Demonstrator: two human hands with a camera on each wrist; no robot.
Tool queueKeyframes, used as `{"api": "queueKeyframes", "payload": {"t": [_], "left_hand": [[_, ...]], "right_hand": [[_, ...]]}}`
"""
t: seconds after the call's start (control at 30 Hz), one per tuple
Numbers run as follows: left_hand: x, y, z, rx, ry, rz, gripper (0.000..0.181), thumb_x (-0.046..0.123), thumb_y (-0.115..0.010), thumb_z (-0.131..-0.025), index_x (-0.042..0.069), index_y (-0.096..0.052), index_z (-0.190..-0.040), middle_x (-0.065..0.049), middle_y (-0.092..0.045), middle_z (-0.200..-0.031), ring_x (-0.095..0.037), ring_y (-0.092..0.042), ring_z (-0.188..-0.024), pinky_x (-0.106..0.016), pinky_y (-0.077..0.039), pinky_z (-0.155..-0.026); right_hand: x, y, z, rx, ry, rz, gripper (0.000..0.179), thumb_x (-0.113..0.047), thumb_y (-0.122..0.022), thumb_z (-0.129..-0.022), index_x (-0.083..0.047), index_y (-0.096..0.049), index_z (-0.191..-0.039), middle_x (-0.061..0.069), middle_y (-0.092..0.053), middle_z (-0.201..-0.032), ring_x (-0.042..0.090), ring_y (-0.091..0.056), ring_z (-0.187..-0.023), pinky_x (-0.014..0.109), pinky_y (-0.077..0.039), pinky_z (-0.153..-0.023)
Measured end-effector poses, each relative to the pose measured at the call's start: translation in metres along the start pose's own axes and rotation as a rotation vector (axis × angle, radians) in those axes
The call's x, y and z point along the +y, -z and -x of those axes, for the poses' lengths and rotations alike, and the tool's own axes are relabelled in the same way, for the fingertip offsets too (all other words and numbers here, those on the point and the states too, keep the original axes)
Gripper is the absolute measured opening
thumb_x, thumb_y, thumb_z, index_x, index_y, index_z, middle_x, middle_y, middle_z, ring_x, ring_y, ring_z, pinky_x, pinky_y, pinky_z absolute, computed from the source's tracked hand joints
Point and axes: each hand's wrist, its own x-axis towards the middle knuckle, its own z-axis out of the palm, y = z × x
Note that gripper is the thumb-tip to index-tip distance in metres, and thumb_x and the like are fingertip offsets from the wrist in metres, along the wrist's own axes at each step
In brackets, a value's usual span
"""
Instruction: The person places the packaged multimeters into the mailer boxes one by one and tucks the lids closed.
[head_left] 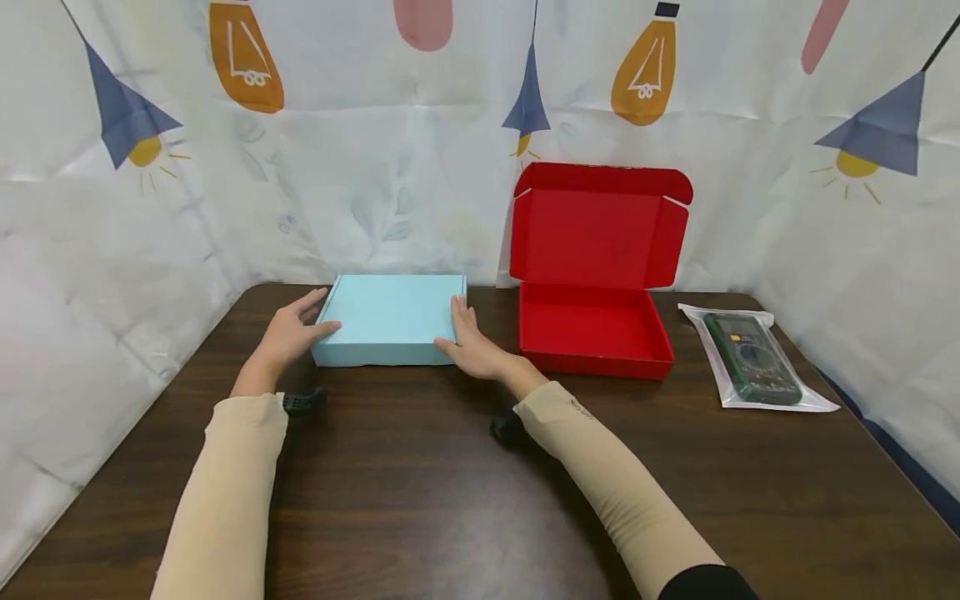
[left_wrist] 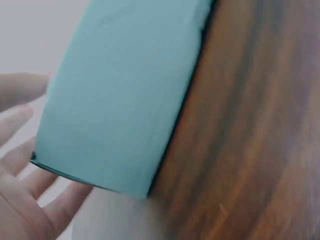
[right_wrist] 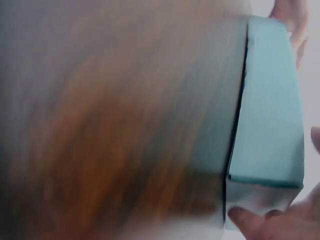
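A closed light blue cardboard box lies flat on the dark wooden table, left of centre. My left hand is at its left end, fingers spread and fairly straight, the thumb by the front left corner. In the left wrist view the fingers of that left hand extend beside the box's end. At the opposite end my right hand has its fingers extended along the side and its thumb near the front face. The right wrist view shows fingertips of the right hand against the box's end face.
Right of the blue box stands an open red cardboard box, its lid raised towards the patterned curtain. A green-cased multimeter in a clear plastic bag lies near the right edge of the table.
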Motion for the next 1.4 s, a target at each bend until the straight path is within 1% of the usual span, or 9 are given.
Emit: {"api": "queueKeyframes", "payload": {"t": [0.1,0.23,0.5,0.7,0.8,0.9,1.07,1.23,1.4], "left_hand": [[0.001,0.000,-0.001,-0.005,0.077,0.109,0.081,0.023,-0.064,-0.104,0.005,-0.014,-0.164,-0.024,-0.011,-0.167,-0.046,-0.016,-0.152,-0.063,-0.026,-0.115],[0.003,-0.001,-0.001,-0.012,0.120,0.167,0.081,0.019,-0.064,-0.103,0.006,-0.013,-0.165,-0.025,-0.015,-0.166,-0.045,-0.015,-0.152,-0.062,-0.024,-0.116],[0.003,-0.004,0.000,-0.022,0.179,0.174,0.080,0.021,-0.064,-0.103,0.007,-0.014,-0.164,-0.027,-0.009,-0.167,-0.048,-0.018,-0.150,-0.061,-0.026,-0.116],[0.004,-0.006,-0.001,-0.013,0.220,0.179,0.077,0.023,-0.062,-0.104,0.010,-0.017,-0.164,-0.027,-0.004,-0.167,-0.050,-0.013,-0.151,-0.063,-0.022,-0.117],[0.006,-0.006,-0.001,-0.009,0.231,0.150,0.077,0.025,-0.061,-0.104,0.011,-0.015,-0.164,-0.027,-0.003,-0.167,-0.051,-0.010,-0.151,-0.066,-0.020,-0.116],[0.012,-0.004,-0.001,-0.034,0.217,0.116,0.081,0.026,-0.059,-0.106,0.008,-0.006,-0.164,-0.028,-0.005,-0.167,-0.050,-0.008,-0.151,-0.066,-0.020,-0.116],[0.025,-0.001,0.002,-0.080,0.181,0.094,0.084,0.030,-0.051,-0.109,0.007,0.008,-0.163,-0.029,-0.004,-0.167,-0.051,-0.007,-0.151,-0.067,-0.017,-0.116],[0.036,0.001,0.008,-0.069,0.159,0.047,0.080,0.027,-0.051,-0.108,0.003,0.002,-0.164,-0.030,-0.007,-0.166,-0.051,-0.011,-0.151,-0.066,-0.022,-0.116],[0.044,0.001,0.017,-0.054,0.087,-0.002,0.075,0.023,-0.051,-0.108,0.000,-0.005,-0.163,-0.033,-0.012,-0.164,-0.052,-0.019,-0.149,-0.066,-0.028,-0.113]], "right_hand": [[0.002,-0.001,0.000,0.037,-0.041,-0.107,0.084,-0.024,-0.049,-0.110,-0.003,0.014,-0.161,0.011,0.022,-0.168,0.027,0.015,-0.155,0.044,-0.007,-0.125],[0.004,0.000,-0.001,0.054,-0.065,-0.137,0.082,-0.020,-0.049,-0.109,0.000,0.011,-0.161,0.012,0.020,-0.169,0.022,0.014,-0.155,0.040,-0.008,-0.125],[0.007,-0.002,0.008,0.052,-0.126,-0.245,0.081,-0.026,-0.047,-0.110,-0.003,0.011,-0.162,0.012,0.018,-0.169,0.024,0.010,-0.156,0.044,-0.009,-0.124],[0.008,0.002,0.010,0.037,-0.121,-0.272,0.082,-0.027,-0.048,-0.109,-0.004,0.011,-0.162,0.011,0.017,-0.170,0.024,0.009,-0.156,0.046,-0.008,-0.124],[0.005,0.006,0.011,0.008,-0.115,-0.276,0.085,-0.031,-0.048,-0.109,-0.005,0.012,-0.162,0.009,0.017,-0.170,0.023,0.010,-0.156,0.047,-0.008,-0.124],[0.002,0.013,0.014,-0.024,-0.116,-0.279,0.086,-0.035,-0.048,-0.109,-0.007,0.013,-0.163,0.006,0.016,-0.170,0.023,0.008,-0.156,0.048,-0.008,-0.124],[-0.001,0.026,0.019,-0.061,-0.094,-0.248,0.086,-0.037,-0.050,-0.107,-0.009,0.009,-0.164,0.004,0.007,-0.172,0.024,-0.003,-0.156,0.048,-0.015,-0.124],[0.001,0.036,0.029,-0.065,-0.042,-0.282,0.079,-0.030,-0.049,-0.109,-0.011,0.002,-0.166,0.006,-0.001,-0.172,0.030,-0.014,-0.156,0.047,-0.026,-0.120],[0.004,0.046,0.044,-0.014,0.008,-0.283,0.071,-0.026,-0.050,-0.108,-0.011,-0.011,-0.166,0.010,-0.015,-0.170,0.034,-0.023,-0.153,0.049,-0.034,-0.116]]}}
